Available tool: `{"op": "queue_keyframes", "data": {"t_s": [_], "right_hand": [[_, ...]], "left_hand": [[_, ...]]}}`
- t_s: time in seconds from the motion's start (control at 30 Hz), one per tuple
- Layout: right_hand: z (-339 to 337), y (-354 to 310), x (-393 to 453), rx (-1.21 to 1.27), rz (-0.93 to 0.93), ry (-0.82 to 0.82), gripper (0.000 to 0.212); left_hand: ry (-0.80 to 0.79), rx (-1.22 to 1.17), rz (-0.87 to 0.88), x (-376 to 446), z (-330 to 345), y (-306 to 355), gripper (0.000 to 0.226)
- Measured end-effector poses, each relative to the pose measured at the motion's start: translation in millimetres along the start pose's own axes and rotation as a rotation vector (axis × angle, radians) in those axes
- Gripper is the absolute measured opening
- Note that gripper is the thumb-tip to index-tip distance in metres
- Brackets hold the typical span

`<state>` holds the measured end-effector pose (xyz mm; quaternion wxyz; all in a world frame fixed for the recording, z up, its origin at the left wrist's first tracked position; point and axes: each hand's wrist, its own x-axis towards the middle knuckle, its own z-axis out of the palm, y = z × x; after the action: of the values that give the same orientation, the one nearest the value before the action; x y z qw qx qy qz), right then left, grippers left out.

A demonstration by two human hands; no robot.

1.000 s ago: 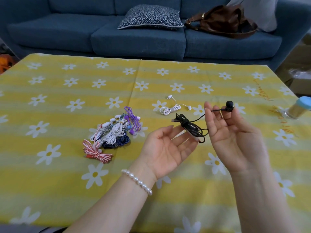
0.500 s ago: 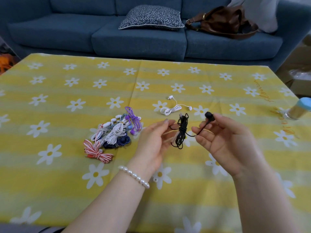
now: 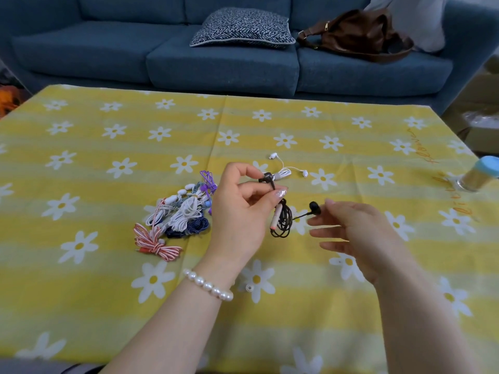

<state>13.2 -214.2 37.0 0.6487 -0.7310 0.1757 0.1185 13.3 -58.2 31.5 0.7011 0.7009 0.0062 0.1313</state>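
Note:
A black earphone cable [image 3: 283,222] hangs in a small coil above the yellow daisy tablecloth [image 3: 108,279]. My left hand [image 3: 240,211] pinches its upper end between thumb and forefinger. A slim pale pink piece lies against the coil. The black earbud [image 3: 314,207] sticks out to the right on a short wire, just at the fingertips of my right hand [image 3: 359,236]. That hand's fingers are straight and spread, and blurred by motion. No pinch on the earbud shows.
A pile of bundled earphones [image 3: 183,214] in white, blue, purple and red-striped lies left of my left hand. White earphones [image 3: 283,174] lie behind it. A small white ear tip [image 3: 249,288] sits nearer me. A blue-capped bottle [image 3: 478,178] lies at the right edge. A blue sofa [image 3: 216,66] stands behind the table.
My left hand has turned and risen, now pinching the cable's top end with the coil hanging below. My right hand's fingers have spread apart from their pinch on the earbud.

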Motion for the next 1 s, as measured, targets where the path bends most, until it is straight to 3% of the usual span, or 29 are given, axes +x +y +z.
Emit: {"op": "queue_keyframes", "data": {"t_s": [0.2, 0.3, 0.43, 0.87, 1.0], "right_hand": [[6, 0, -1, -0.069, -0.175, 0.129, 0.016], [11, -8, -11, 0.004, -0.335, 0.07, 0.006], [19, -15, -23, 0.115, -0.464, -0.047, 0.017], [30, -11, -20, 0.083, -0.477, -0.09, 0.006], [33, -12, -19, 0.084, -0.488, -0.084, 0.011]], "left_hand": [[-0.095, 0.054, -0.038, -1, -1, 2, 0.04], [-0.129, 0.062, -0.062, -2, -1, 5, 0.04], [-0.188, 0.063, -0.076, -2, -4, 13, 0.04], [-0.375, 0.182, -0.133, 0, -13, 16, 0.036], [-0.39, 0.165, -0.183, 1, -17, 16, 0.037]]}}
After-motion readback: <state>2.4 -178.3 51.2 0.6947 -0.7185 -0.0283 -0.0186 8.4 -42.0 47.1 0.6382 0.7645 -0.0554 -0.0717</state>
